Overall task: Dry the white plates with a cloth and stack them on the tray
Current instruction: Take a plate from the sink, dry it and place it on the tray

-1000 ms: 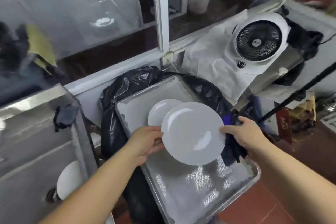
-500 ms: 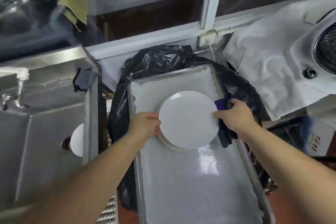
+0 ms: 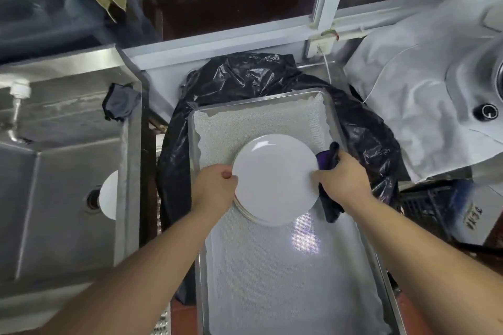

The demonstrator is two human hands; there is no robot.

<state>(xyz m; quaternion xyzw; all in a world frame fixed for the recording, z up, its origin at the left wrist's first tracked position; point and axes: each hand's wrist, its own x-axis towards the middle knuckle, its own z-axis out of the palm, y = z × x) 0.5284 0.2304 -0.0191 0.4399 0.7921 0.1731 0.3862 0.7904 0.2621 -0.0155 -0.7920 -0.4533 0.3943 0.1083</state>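
Both hands grip the top plate (image 3: 275, 179) over the stack on the tray (image 3: 272, 280). Left hand (image 3: 215, 187) curls round its rim. Right hand (image 3: 343, 179) pinches plate and dark cloth (image 3: 328, 156).

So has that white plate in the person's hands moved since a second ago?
Yes. The top plate has come down toward the far end of the tray and now sits over the plate stack that it earlier only half overlapped.

Both bare forearms reach forward, converging. Left hand (image 3: 215, 187) curled, thumb on top, fingers tucked under. Right hand (image 3: 344, 178) knuckles up, fingers bent in a grip, thumb pointing inward.
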